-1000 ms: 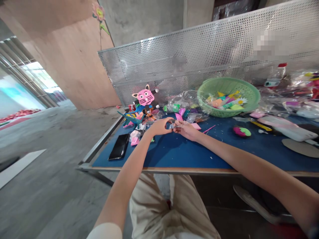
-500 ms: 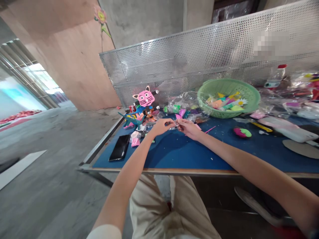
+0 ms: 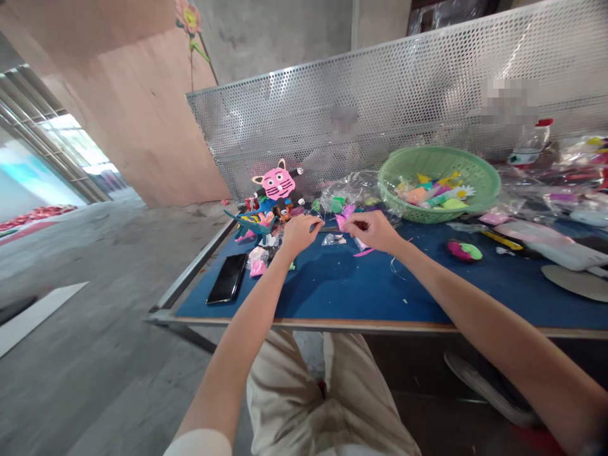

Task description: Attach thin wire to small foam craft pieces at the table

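Observation:
My left hand [image 3: 301, 233] is closed in a pinch above the blue table, beside the small clay figures. What its fingertips hold is too small to make out. My right hand [image 3: 373, 230] is also closed, its fingertips next to a bright pink packet [image 3: 345, 217]; its grip is unclear. A gap separates the two hands. Between them lies a small clear wrapper [image 3: 334, 239]. Under my right wrist a pink strip [image 3: 365, 252] rests on the table, with a thin wire loop [image 3: 396, 269] to its right. A pink cat face [image 3: 277, 183] stands behind my left hand.
A black phone [image 3: 227, 278] lies near the left edge of the blue table [image 3: 342, 297]. At the back right are a green basket [image 3: 439, 216] of colourful pieces and a bottle [image 3: 527, 149]. A yellow cutter [image 3: 501, 240] and a magenta-green lump [image 3: 464, 251] lie right.
My hands were together and have moved apart, the left one slightly left and the right one to the right. The clear wrapper and wire loop now show on the table.

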`<state>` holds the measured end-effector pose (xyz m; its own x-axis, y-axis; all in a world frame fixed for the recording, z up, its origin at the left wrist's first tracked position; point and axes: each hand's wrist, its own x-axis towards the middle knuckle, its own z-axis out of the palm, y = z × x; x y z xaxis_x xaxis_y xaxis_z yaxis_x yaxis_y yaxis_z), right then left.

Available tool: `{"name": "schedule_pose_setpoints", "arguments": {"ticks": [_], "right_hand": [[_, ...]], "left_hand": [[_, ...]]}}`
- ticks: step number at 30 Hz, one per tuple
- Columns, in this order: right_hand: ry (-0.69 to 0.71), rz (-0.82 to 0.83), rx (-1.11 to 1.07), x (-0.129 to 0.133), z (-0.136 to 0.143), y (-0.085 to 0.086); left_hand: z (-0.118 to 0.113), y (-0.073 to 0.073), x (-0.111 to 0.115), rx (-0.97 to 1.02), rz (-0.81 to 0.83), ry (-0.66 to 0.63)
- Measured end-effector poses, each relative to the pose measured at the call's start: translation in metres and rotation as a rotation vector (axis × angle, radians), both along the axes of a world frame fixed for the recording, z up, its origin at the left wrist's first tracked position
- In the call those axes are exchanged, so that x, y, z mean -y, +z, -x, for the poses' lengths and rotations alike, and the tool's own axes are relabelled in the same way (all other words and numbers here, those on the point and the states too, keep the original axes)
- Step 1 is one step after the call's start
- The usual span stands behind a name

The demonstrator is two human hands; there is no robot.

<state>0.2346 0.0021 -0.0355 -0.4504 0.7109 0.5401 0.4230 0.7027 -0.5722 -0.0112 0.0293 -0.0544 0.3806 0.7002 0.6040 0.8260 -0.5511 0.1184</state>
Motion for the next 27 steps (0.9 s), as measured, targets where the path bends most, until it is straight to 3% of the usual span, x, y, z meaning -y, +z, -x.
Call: {"name": "schedule_pose_setpoints", "arguments": {"ticks": [2, 4, 11, 15, 27], "right_hand": [[-0.16, -0.114, -0.035, -0.006, 0.002, -0.008], [-0.228, -0.151, -0.015, -0.011, 0.004, -0.014], [-0.272, -0.19, 0.027, -0.018, 0.015, -0.023], [-0.318, -0.131, 0.029, -0.025, 0.019, -0.031], [-0.16, 0.169, -0.363, -0.031, 0.018, -0.034]], "left_hand": [[-0.005, -0.002, 0.001, 0.003, 0.007, 0.019], [-0.009, -0.004, 0.003, -0.003, 0.015, 0.039], [-0.019, -0.009, 0.007, -0.125, -0.059, 0.062], [-0.026, -0.013, 0.01, -0.22, -0.094, 0.049], [-0.03, -0.017, 0.012, -0.334, -0.075, -0.042]]}}
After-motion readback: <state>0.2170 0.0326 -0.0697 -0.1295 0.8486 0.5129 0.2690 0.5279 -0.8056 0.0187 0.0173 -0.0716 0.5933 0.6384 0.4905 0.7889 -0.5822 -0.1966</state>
